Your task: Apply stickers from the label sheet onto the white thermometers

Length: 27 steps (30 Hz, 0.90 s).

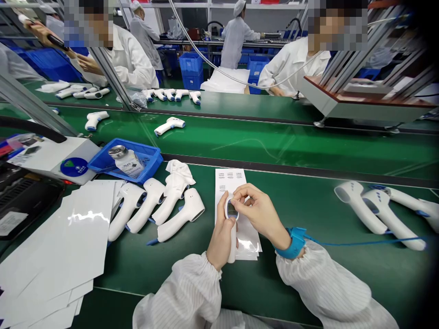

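My left hand [221, 233] is wrapped round the handle of a white infrared thermometer [232, 214], held upright with its small screen facing me. My right hand [255, 208] pinches at the top edge of that screen with thumb and fingers; a blue wrist strap [294, 242] with a blue cord sits on that wrist. Under both hands lies a white label sheet [229, 180] on the green bench. Several more white thermometers [161, 205] lie side by side just left of my hands.
A blue tray [151, 160] holding a capped bottle [126, 160] stands at the left, beside a white box [48, 157]. Glossy white sheets [61, 246] cover the near left. Three thermometers [377, 208] lie at the right. Beyond the green conveyor [274, 141], people in white coats work.
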{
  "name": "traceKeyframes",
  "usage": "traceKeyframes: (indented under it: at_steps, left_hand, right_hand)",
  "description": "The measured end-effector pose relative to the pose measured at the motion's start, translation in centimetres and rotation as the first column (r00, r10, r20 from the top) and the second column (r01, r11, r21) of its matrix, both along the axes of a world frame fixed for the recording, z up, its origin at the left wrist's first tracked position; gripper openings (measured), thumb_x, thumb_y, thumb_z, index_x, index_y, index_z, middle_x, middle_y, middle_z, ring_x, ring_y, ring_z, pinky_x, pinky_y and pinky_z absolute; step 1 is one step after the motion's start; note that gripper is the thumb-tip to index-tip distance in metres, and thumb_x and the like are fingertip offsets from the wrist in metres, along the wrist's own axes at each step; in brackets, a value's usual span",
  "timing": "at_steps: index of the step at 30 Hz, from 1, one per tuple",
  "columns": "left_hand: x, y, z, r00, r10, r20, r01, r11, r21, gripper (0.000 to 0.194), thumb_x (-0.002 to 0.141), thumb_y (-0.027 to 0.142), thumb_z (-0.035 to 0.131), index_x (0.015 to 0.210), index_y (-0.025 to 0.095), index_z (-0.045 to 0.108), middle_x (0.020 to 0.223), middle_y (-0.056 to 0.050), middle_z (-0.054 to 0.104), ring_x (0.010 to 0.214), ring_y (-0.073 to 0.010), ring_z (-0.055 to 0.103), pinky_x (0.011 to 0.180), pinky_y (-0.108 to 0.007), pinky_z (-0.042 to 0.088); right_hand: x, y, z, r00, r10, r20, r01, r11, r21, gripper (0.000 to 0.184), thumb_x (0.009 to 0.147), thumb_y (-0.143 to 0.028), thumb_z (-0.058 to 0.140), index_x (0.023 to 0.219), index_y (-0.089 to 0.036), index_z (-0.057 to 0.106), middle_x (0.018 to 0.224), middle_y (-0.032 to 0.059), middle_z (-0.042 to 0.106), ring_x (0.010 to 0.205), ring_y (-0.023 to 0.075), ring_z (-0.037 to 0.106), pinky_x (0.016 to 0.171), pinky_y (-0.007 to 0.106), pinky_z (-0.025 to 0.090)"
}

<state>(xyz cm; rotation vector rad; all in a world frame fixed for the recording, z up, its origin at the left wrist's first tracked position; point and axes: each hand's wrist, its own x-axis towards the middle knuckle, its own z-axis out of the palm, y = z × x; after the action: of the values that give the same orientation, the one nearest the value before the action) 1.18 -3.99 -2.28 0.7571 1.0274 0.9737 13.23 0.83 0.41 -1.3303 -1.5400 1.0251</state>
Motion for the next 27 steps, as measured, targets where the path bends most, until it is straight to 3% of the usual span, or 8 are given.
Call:
traceKeyframes:
  at_steps: [5, 7, 10, 15, 21, 24, 27]
  left_hand:
    - [-0.1, 0.0, 0.1, 1.000, 0.004, -0.009, -0.004, 1.000, 0.003, 0.063, 0.093, 0.030, 0.040, 0.151, 0.033, 0.017, 0.072, 0.001, 0.050, 0.044, -0.0090, 0.040, 0.043, -0.022, 0.039]
    - [-0.2, 0.0, 0.2, 1.000, 0.000, -0.006, 0.000, 1.000, 0.002, 0.061, 0.093, 0.035, 0.040, 0.150, 0.034, 0.017, 0.075, 0.001, 0.050, 0.044, -0.0089, 0.040, 0.043, -0.022, 0.038]
    - [-0.5, 0.0, 0.1, 1.000, -0.026, 0.015, 0.026, 1.000, 0.016, 0.066, 0.092, 0.035, 0.042, 0.151, 0.033, 0.013, 0.077, 0.001, 0.053, 0.042, -0.0086, 0.041, 0.043, -0.023, 0.037]
    - [-0.5, -0.2, 0.2, 0.999, -0.026, 0.029, 0.024, 0.996, 0.081, 0.075, 0.082, 0.019, 0.045, 0.150, 0.030, 0.015, 0.095, -0.004, 0.056, 0.044, -0.0068, 0.040, 0.045, -0.024, 0.037]
    - [-0.5, -0.2, 0.4, 0.999, -0.016, 0.030, 0.014, 0.997, 0.074, 0.080, 0.077, 0.017, 0.048, 0.149, 0.030, 0.014, 0.075, 0.002, 0.050, 0.040, -0.0074, 0.037, 0.043, -0.024, 0.036]
    - [-0.6, -0.3, 0.3, 0.999, -0.011, 0.033, 0.008, 0.997, 0.074, 0.085, 0.074, 0.015, 0.049, 0.149, 0.030, 0.013, 0.076, 0.002, 0.050, 0.040, -0.0071, 0.037, 0.043, -0.024, 0.036]
    - [-0.8, -0.4, 0.8, 0.999, 0.002, 0.041, -0.007, 0.993, 0.116, 0.089, 0.072, 0.014, 0.051, 0.150, 0.029, 0.012, 0.084, 0.000, 0.053, 0.044, -0.0073, 0.038, 0.045, -0.025, 0.036]
  right_hand:
    - [0.3, -0.1, -0.1, 0.999, 0.045, 0.031, -0.045, 0.999, 0.015, 0.004, 0.082, -0.026, 0.062, 0.081, -0.022, 0.062, 0.093, 0.0032, 0.062, 0.077, 0.0159, 0.057, 0.063, 0.028, 0.047]
    - [0.6, -0.1, -0.2, 0.989, 0.142, 0.036, -0.142, 0.990, 0.020, 0.017, 0.081, -0.027, 0.065, 0.097, -0.024, 0.061, 0.104, 0.0038, 0.062, 0.091, 0.0186, 0.058, 0.076, 0.031, 0.050]
    - [0.9, -0.3, -0.5, 0.962, 0.263, 0.071, -0.267, 0.962, 0.055, 0.037, 0.078, -0.026, 0.071, 0.112, -0.027, 0.058, 0.119, 0.0041, 0.060, 0.112, 0.0221, 0.054, 0.096, 0.037, 0.045]
    - [0.4, 0.1, -0.6, 0.983, 0.145, 0.112, -0.158, 0.980, 0.125, 0.006, 0.086, -0.029, 0.063, 0.090, -0.026, 0.066, 0.098, 0.0023, 0.068, 0.097, 0.0216, 0.061, 0.088, 0.036, 0.046]
    - [-0.3, 1.0, -0.8, 0.993, 0.092, 0.077, -0.102, 0.986, 0.134, 0.018, 0.089, -0.033, 0.059, 0.075, -0.024, 0.066, 0.082, 0.0020, 0.068, 0.085, 0.0205, 0.062, 0.081, 0.035, 0.047]
    - [-0.4, 0.6, -1.0, 0.987, 0.157, -0.047, -0.156, 0.988, 0.022, 0.009, 0.085, -0.032, 0.063, 0.090, -0.024, 0.064, 0.098, 0.0026, 0.067, 0.098, 0.0205, 0.061, 0.093, 0.037, 0.046]
    - [-0.5, -0.5, -0.8, 0.970, 0.226, -0.091, -0.230, 0.973, -0.034, 0.037, 0.078, -0.029, 0.070, 0.113, -0.027, 0.057, 0.126, 0.0040, 0.057, 0.122, 0.0215, 0.051, 0.109, 0.041, 0.036]
